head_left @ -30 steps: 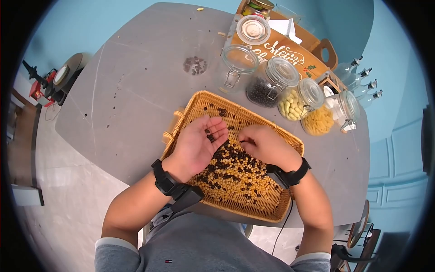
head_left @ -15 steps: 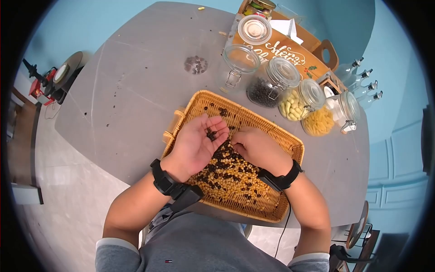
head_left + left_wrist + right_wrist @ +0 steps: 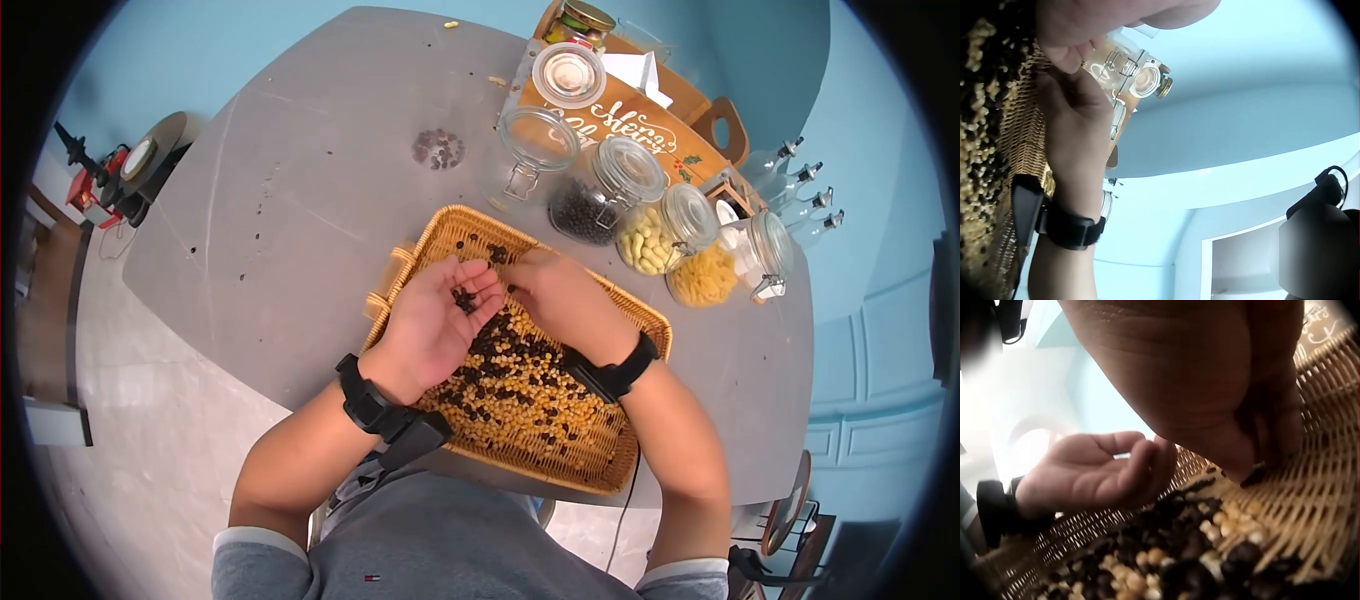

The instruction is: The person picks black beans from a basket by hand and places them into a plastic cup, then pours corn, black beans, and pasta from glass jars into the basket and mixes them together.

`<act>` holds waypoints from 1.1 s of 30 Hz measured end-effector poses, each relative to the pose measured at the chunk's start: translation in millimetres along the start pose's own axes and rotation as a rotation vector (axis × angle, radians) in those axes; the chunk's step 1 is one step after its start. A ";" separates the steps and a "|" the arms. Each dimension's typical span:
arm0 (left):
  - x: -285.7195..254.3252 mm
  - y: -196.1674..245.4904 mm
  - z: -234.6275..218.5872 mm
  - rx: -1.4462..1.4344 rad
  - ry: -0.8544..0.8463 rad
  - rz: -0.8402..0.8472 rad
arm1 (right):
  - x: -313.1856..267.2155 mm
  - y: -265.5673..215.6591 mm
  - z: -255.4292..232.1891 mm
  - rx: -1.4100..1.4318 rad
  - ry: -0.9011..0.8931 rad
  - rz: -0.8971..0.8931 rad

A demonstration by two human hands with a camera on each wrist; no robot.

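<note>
Over the wicker basket (image 3: pixel 655 322), the left hand (image 3: pixel 428 325) is turned palm up and cupped, with several dark beans (image 3: pixel 463 299) held in its curled fingers. Close beside it on the right, the right hand (image 3: pixel 568 303) reaches down into the basket's upper part. In the right wrist view, the right hand's fingertips (image 3: pixel 1241 478) pinch a dark bean (image 3: pixel 1254 477) just above the weave. Yellow kernels (image 3: pixel 560 412) mixed with dark beans cover much of the basket floor below both hands. The left wrist view shows the right hand (image 3: pixel 1079 137) from the side.
Behind the basket stand an empty glass jar (image 3: pixel 522 175), a jar of dark beans (image 3: pixel 590 205), a jar of peanuts (image 3: pixel 648 243) and a jar of pasta (image 3: pixel 704 277). A clear cup with dark pieces (image 3: pixel 438 150) is at back left. A wooden crate (image 3: pixel 690 145) stands behind.
The right hand has moved left and toward the basket's far side, closer to the left fingertips. The left hand stays nearly still, still cupping dark beans.
</note>
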State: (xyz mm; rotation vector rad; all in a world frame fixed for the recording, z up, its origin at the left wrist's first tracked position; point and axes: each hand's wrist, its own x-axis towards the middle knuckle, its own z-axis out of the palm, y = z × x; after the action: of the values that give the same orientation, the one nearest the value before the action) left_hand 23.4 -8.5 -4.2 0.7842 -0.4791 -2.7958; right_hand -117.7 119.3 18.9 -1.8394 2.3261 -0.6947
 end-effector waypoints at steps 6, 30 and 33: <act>0.1 0.1 0.9 0.023 0.031 0.029 | -4.8 -6.0 5.5 -0.129 -0.153 0.023; 0.6 -4.4 0.6 0.055 0.007 -0.083 | -4.9 -8.0 -30.3 0.760 -0.116 0.527; 3.2 -3.6 0.1 0.054 -0.119 -0.148 | 0.0 -25.5 -32.0 0.793 -0.085 0.413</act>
State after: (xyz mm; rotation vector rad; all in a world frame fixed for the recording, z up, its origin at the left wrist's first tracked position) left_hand 20.3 -6.0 -6.9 0.6937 -0.5390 -2.9905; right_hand -105.9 124.3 57.7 -0.9894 1.8591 -1.1998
